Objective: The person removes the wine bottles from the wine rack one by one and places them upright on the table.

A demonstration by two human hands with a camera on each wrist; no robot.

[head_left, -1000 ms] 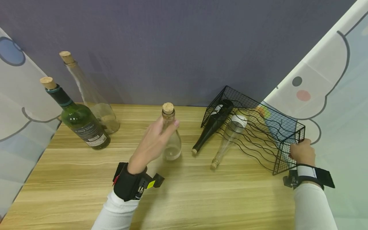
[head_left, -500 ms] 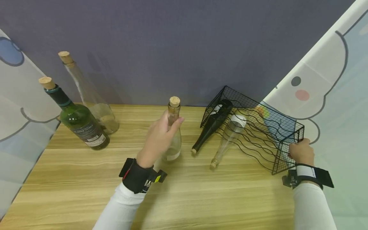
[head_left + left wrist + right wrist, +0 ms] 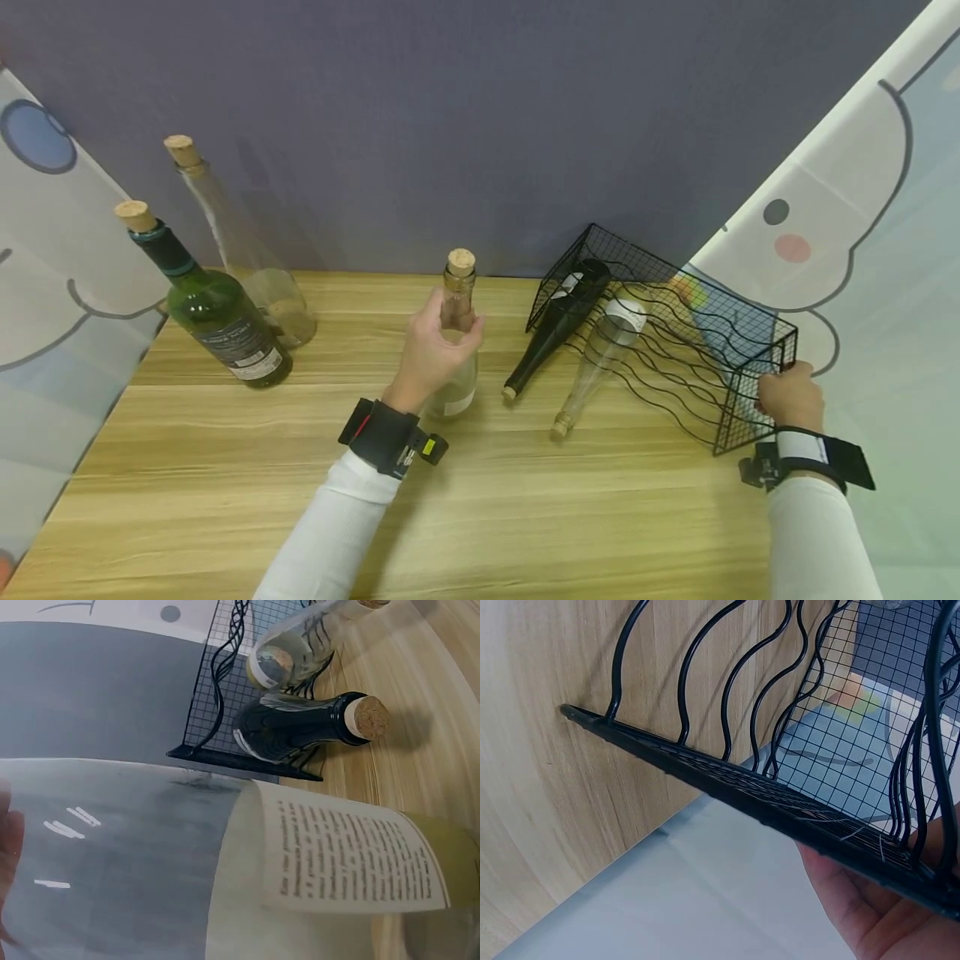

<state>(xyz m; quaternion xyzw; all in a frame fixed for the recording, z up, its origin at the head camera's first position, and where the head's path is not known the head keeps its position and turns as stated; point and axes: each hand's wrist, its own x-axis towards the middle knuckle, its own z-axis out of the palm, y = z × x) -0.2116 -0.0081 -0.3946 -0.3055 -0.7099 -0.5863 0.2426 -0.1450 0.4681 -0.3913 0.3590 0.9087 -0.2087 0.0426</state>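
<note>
My left hand [image 3: 433, 354] grips a corked clear glass bottle [image 3: 459, 390] around its neck and shoulder, the thumb on the right side. The bottle stands nearly upright at the middle of the table; its printed label [image 3: 352, 855] fills much of the left wrist view. At the far right, my right hand [image 3: 793, 398] holds the end panel of a black wire wine rack [image 3: 705, 780]. Two corked bottles lie in the rack's left part, necks toward me: a dark bottle [image 3: 562, 315] and a clear bottle with a white label [image 3: 606, 343].
A green wine bottle [image 3: 225, 321] and a taller clear bottle [image 3: 281, 307] stand corked at the back left of the wooden table [image 3: 225, 483]. Behind them rises a grey backdrop [image 3: 420, 125]. The rack's wavy wires run rightward beside the two lying bottles.
My left hand and forearm have moved to the right around the bottle. The bottle's corked top has shifted right and up while its base stays near the same spot. The right hand has stayed put.
</note>
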